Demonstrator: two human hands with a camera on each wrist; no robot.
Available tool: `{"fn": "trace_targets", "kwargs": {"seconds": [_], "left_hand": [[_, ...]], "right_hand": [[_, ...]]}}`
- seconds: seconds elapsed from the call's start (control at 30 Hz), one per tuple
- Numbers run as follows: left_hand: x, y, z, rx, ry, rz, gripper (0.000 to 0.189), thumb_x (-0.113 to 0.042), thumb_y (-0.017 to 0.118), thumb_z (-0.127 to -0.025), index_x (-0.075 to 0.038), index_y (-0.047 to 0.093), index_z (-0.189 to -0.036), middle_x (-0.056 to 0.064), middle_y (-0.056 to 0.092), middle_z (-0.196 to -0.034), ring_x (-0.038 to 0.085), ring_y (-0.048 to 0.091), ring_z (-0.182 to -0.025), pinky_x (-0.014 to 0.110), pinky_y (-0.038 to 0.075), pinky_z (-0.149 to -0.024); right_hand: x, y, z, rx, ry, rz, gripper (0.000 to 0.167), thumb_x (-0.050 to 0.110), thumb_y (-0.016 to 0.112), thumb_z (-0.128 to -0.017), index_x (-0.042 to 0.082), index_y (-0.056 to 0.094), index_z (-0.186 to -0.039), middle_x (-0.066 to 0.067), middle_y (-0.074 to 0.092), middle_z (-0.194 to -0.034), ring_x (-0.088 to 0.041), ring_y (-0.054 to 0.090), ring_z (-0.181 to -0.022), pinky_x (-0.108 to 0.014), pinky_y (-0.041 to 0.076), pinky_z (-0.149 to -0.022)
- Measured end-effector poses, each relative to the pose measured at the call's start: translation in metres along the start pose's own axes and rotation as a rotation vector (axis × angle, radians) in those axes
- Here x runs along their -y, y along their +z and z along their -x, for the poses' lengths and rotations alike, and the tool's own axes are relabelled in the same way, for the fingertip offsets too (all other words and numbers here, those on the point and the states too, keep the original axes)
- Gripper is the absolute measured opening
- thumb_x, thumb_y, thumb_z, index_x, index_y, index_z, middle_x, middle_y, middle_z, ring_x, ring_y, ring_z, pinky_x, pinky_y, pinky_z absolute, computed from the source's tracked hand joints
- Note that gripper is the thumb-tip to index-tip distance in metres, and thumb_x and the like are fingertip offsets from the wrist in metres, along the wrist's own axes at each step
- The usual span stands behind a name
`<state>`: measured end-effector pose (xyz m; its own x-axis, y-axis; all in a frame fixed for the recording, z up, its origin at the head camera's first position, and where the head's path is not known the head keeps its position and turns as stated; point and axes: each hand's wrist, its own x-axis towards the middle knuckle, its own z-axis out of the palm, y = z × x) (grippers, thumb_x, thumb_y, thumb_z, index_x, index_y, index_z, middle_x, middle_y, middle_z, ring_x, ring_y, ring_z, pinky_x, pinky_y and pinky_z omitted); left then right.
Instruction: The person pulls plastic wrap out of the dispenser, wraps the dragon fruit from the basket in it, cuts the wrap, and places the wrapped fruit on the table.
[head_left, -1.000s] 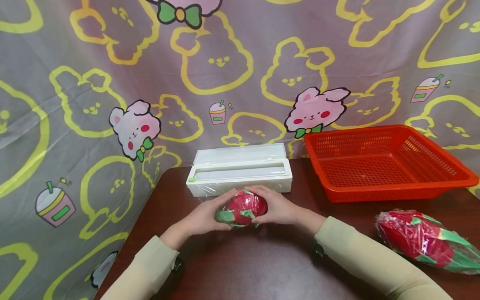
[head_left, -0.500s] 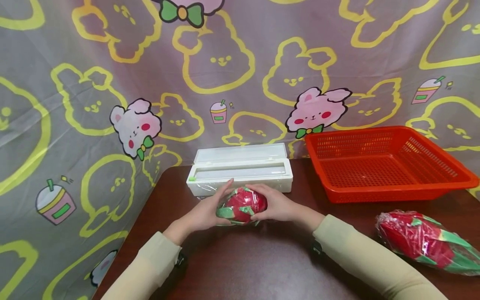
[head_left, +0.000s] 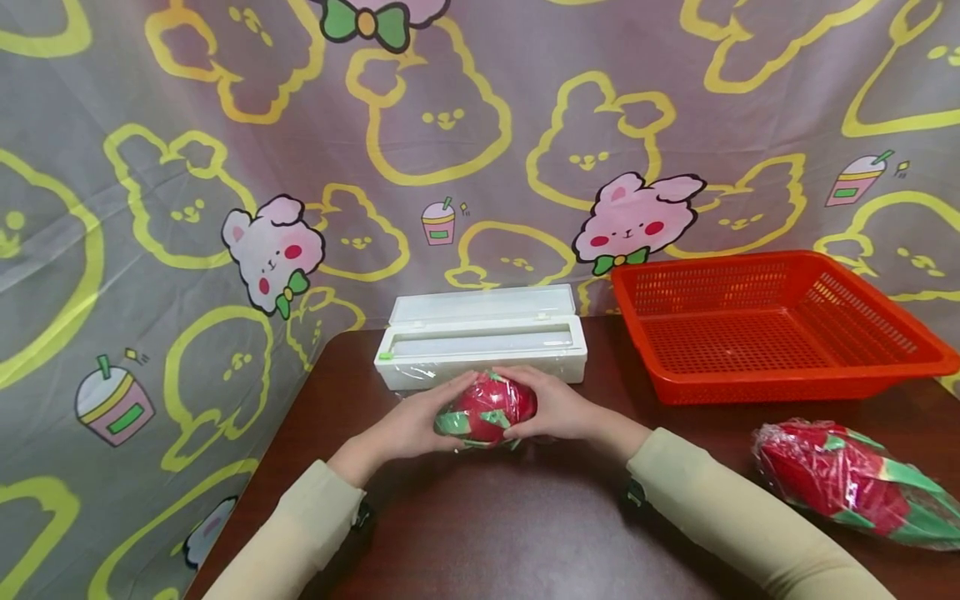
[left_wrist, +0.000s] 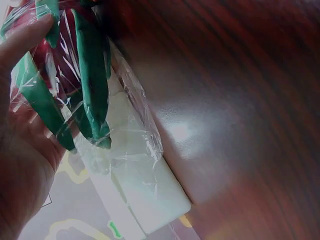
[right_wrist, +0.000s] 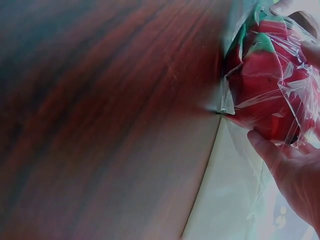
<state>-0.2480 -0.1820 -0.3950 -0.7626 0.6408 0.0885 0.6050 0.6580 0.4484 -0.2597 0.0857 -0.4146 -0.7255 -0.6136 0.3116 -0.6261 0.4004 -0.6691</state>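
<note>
A red dragon fruit (head_left: 491, 408) with green scales, covered in clear cling film, is held between both hands at the table's middle. My left hand (head_left: 411, 425) grips its left end, thumb in front and fingers over the far side. My right hand (head_left: 558, 407) grips the right end, thumb low in front. In the left wrist view the film (left_wrist: 137, 110) hangs loose beside the green scales. The right wrist view shows creased film over the red side of the dragon fruit (right_wrist: 262, 85). Close behind it stands a white cling film dispenser (head_left: 483, 367), its lid raised.
A red plastic basket (head_left: 787, 390) stands at the back right. In front of it lies another film-wrapped dragon fruit (head_left: 840, 475). The brown table (head_left: 510, 533) meets a patterned curtain (head_left: 300, 125) at the back and left.
Half a second ago the left fingers were lifted off the dragon fruit; now they lie against it again. The right hand keeps its grip, and the fruit has barely shifted.
</note>
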Motion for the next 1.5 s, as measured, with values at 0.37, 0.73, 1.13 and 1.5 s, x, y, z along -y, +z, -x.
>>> {"fn": "trace_targets", "kwargs": {"seconds": [0.37,0.73,1.13,1.5], "left_hand": [[0.005,-0.001,-0.01,-0.009,0.015,0.048,0.099,-0.037,0.089,-0.068,-0.032,0.035,-0.151,-0.006,0.056,-0.133,0.012,0.053,-0.114,0.032,0.05,-0.088],[0.014,-0.012,-0.019,0.03,-0.065,0.229,0.087,-0.034,0.088,-0.07,-0.033,0.045,-0.146,-0.005,0.06,-0.127,0.014,0.055,-0.102,0.033,0.049,-0.082],[0.017,-0.016,-0.016,0.067,-0.085,0.321,0.087,-0.03,0.087,-0.073,-0.025,0.042,-0.148,0.0,0.053,-0.137,0.018,0.05,-0.117,0.038,0.046,-0.091],[-0.014,-0.015,-0.007,-0.092,0.044,0.077,0.096,-0.045,0.085,-0.071,-0.025,0.036,-0.151,-0.004,0.04,-0.149,0.021,0.04,-0.131,0.045,0.047,-0.095]], "right_hand": [[0.0,-0.002,-0.002,-0.01,0.02,-0.017,0.084,0.03,0.089,-0.07,0.013,0.05,-0.142,-0.006,0.056,-0.13,-0.021,0.053,-0.112,-0.034,0.051,-0.087],[-0.001,-0.009,-0.007,-0.012,0.097,-0.138,0.078,0.028,0.086,-0.074,0.011,0.051,-0.141,-0.005,0.062,-0.122,-0.021,0.057,-0.105,-0.029,0.052,-0.083],[-0.001,-0.006,-0.013,0.016,0.112,-0.094,0.079,0.038,0.084,-0.075,0.014,0.049,-0.142,0.0,0.062,-0.12,-0.016,0.058,-0.103,-0.029,0.052,-0.082],[-0.001,-0.005,-0.014,0.023,0.111,-0.095,0.078,0.038,0.084,-0.076,0.015,0.049,-0.142,0.002,0.062,-0.12,-0.015,0.058,-0.102,-0.027,0.053,-0.081]]}}
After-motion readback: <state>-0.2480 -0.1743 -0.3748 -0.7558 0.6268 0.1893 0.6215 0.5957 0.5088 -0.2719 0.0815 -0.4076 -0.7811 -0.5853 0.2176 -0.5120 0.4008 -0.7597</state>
